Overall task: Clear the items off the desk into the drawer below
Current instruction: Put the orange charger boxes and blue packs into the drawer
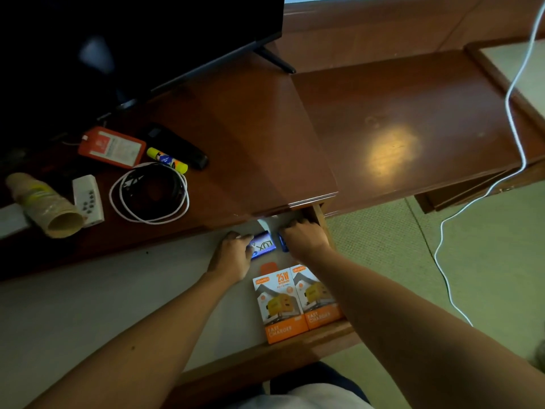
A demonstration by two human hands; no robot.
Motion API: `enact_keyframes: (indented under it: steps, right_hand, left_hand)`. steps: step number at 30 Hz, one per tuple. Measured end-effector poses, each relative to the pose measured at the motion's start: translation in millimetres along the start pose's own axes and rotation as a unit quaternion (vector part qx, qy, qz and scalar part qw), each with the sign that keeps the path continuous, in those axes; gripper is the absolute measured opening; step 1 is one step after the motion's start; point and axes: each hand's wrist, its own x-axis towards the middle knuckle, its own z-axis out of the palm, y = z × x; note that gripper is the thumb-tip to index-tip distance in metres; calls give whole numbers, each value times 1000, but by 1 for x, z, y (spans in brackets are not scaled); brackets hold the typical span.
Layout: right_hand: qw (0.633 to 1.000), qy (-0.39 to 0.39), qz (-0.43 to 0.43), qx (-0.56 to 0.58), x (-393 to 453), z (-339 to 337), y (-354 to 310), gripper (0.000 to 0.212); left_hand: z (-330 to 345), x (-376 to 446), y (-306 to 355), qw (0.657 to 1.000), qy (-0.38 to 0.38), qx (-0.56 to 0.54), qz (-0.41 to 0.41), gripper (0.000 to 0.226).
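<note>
A: Drawer [124,293], contents?
B: Pulled open below the table [253,137]. Two orange-and-white charger boxes [295,302] lie side by side at the drawer's near right corner. Beyond them, a dark blue soap pack [263,245] marked LUX, and a smaller blue item [283,243] just to its right, partly hidden.

A: Hands?
B: Both inside the drawer, at its far right. Left hand [233,258]: fingers curled against the left end of the soap pack, gripping it. Right hand [305,236]: fingers curled down at the smaller blue item; whether it grips that item, I cannot tell.

A: Items on the table?
B: All at the left, in front of the dark screen [141,39]. One orange card holder [112,146]. One yellow-capped glue stick [167,160], lying against a black remote [180,146]. One coil of white and black cable [149,192]. One white remote [88,199], touching a stack of paper cups [44,203] lying on its side.

A: Elsewhere?
B: One loose white cable [514,113] trailing over the right part of the table and down to the green floor [413,246].
</note>
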Motion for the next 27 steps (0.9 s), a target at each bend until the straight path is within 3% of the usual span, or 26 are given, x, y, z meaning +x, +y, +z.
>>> enact_keyframes:
  steps: [6, 27]
  right_hand:
    - [1000, -5, 7, -13, -10, -4, -2, 26]
    - [1000, 9, 8, 7, -11, 6, -2, 29]
  left_hand:
    - [9, 4, 9, 998, -28, -57, -31, 38]
    - [10, 4, 16, 998, -39, -37, -35, 44]
